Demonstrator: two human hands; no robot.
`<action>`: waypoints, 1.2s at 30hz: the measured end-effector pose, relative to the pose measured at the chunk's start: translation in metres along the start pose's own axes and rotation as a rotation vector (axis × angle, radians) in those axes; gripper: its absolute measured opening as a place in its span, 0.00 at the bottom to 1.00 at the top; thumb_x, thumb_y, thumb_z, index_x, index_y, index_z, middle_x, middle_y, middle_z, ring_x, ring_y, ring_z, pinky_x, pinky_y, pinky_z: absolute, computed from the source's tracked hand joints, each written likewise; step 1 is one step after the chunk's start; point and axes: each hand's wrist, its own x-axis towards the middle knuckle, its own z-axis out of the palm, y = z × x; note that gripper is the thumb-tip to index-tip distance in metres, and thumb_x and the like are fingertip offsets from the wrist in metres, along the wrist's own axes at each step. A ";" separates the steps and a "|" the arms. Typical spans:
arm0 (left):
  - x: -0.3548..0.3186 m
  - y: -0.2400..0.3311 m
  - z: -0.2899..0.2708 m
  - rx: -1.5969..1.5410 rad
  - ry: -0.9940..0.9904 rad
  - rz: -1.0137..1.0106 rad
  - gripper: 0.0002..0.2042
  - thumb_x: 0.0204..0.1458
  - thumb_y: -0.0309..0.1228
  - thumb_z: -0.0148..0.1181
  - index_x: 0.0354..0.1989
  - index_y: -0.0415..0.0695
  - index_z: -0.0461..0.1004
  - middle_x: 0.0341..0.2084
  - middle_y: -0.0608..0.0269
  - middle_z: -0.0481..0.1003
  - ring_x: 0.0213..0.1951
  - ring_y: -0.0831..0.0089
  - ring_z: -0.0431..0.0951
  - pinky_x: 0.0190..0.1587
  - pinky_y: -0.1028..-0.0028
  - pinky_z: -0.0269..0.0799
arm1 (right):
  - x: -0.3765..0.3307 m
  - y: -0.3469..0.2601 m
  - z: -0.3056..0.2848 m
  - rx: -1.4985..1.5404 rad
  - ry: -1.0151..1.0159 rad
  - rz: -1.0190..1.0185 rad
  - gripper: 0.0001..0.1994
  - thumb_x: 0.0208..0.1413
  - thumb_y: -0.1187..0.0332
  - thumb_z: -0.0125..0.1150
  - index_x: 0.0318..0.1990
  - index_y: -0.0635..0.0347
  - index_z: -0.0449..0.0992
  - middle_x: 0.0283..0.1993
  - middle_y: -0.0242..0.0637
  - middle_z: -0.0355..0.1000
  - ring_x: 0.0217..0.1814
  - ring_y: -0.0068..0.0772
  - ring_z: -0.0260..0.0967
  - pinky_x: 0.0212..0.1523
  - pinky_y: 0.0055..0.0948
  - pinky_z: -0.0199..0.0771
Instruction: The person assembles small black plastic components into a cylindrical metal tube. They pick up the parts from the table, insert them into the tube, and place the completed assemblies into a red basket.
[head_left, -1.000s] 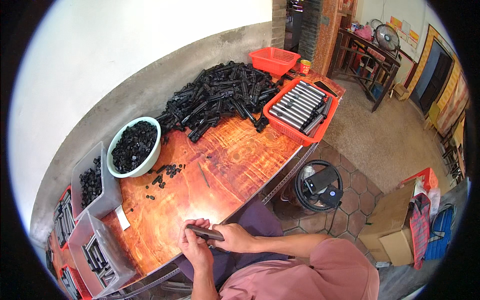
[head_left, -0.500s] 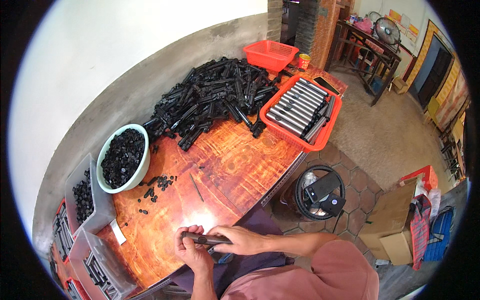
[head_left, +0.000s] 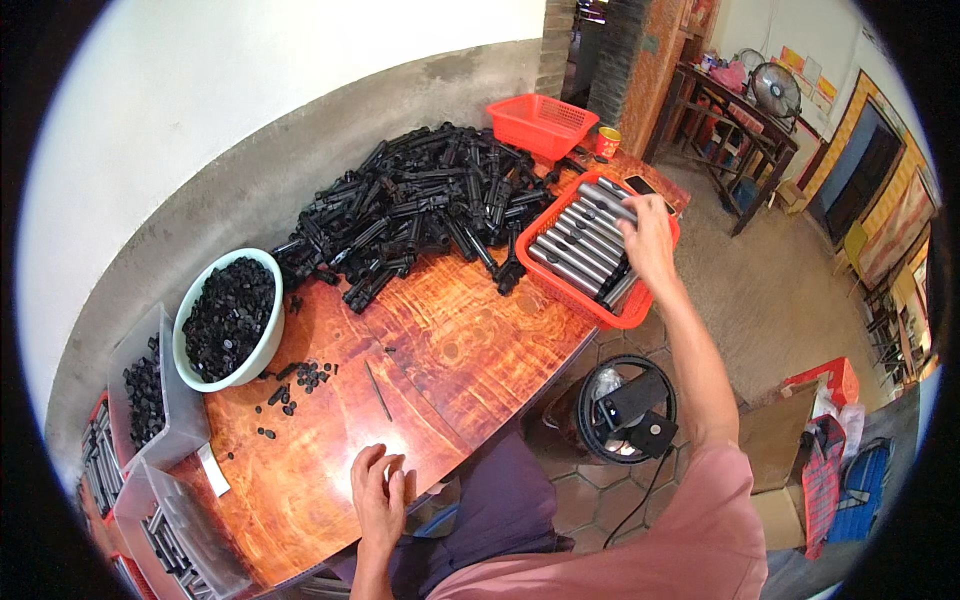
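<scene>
Silver tubes (head_left: 575,250) lie under the right hand (head_left: 650,242), grip unclear; left hand (head_left: 379,495) empty, loosely curled

The right hand (head_left: 650,238) partly hides the metal tubes (head_left: 581,246)

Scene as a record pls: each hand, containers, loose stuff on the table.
left hand: at the near edge of the table, fingers loosely bent, nothing visible in it
right hand: at the red basket, reaching over its right side; grip on a tube unclear
red basket contents: gray tubes, mostly in a row
pale green bowl: filled with small black pieces
black parts heap: against the wall side, between bowl and basket
loose: thin rod, scattered black pieces
</scene>
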 end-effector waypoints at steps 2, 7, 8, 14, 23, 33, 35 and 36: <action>0.000 -0.002 0.006 0.046 -0.021 0.072 0.09 0.57 0.23 0.57 0.45 0.39 0.76 0.55 0.47 0.70 0.57 0.49 0.71 0.59 0.57 0.68 | 0.026 0.054 0.018 -0.107 -0.027 0.129 0.17 0.51 0.73 0.67 0.49 0.61 0.75 0.52 0.48 0.66 0.57 0.52 0.65 0.59 0.44 0.67; 0.001 -0.002 0.009 0.113 0.036 0.076 0.06 0.54 0.22 0.60 0.39 0.40 0.78 0.49 0.49 0.74 0.57 0.50 0.72 0.58 0.55 0.69 | 0.055 0.124 0.065 -0.302 -0.119 0.275 0.20 0.47 0.70 0.70 0.50 0.58 0.76 0.54 0.46 0.66 0.60 0.52 0.63 0.61 0.45 0.67; 0.000 -0.005 0.009 0.099 0.040 0.069 0.05 0.54 0.22 0.60 0.39 0.40 0.78 0.49 0.49 0.74 0.57 0.50 0.72 0.58 0.55 0.69 | 0.057 0.130 0.071 -0.321 -0.126 0.279 0.20 0.47 0.70 0.70 0.50 0.58 0.76 0.54 0.47 0.66 0.60 0.52 0.63 0.61 0.45 0.67; 0.000 -0.007 0.008 0.108 0.062 0.059 0.05 0.53 0.22 0.63 0.37 0.40 0.79 0.47 0.50 0.75 0.57 0.48 0.73 0.57 0.56 0.71 | 0.060 0.124 0.077 -0.361 -0.175 0.337 0.20 0.51 0.68 0.69 0.53 0.55 0.77 0.58 0.46 0.69 0.64 0.51 0.65 0.62 0.47 0.68; 0.000 -0.006 0.008 0.112 0.061 0.057 0.05 0.53 0.21 0.64 0.37 0.40 0.79 0.47 0.50 0.76 0.57 0.48 0.73 0.57 0.55 0.71 | 0.065 0.133 0.076 -0.149 -0.122 0.315 0.17 0.51 0.68 0.66 0.50 0.58 0.81 0.52 0.52 0.77 0.58 0.50 0.74 0.61 0.41 0.70; 0.005 0.000 0.009 0.099 0.076 0.037 0.05 0.52 0.21 0.64 0.37 0.39 0.80 0.45 0.50 0.77 0.57 0.48 0.74 0.57 0.56 0.72 | 0.067 0.145 0.080 -0.187 -0.237 0.343 0.17 0.55 0.66 0.61 0.53 0.49 0.81 0.57 0.45 0.75 0.63 0.49 0.69 0.64 0.44 0.67; 0.005 -0.002 0.009 0.100 0.090 0.053 0.05 0.52 0.21 0.65 0.37 0.40 0.80 0.44 0.50 0.78 0.56 0.48 0.75 0.57 0.57 0.72 | 0.070 0.143 0.087 -0.205 -0.231 0.319 0.17 0.56 0.66 0.60 0.53 0.48 0.81 0.57 0.45 0.75 0.63 0.49 0.69 0.65 0.44 0.66; 0.002 -0.004 0.007 0.110 0.111 0.044 0.05 0.52 0.21 0.65 0.37 0.40 0.81 0.44 0.51 0.78 0.56 0.48 0.75 0.57 0.57 0.72 | 0.070 0.142 0.094 -0.213 -0.186 0.186 0.18 0.54 0.67 0.60 0.53 0.51 0.81 0.57 0.46 0.75 0.63 0.49 0.69 0.65 0.44 0.66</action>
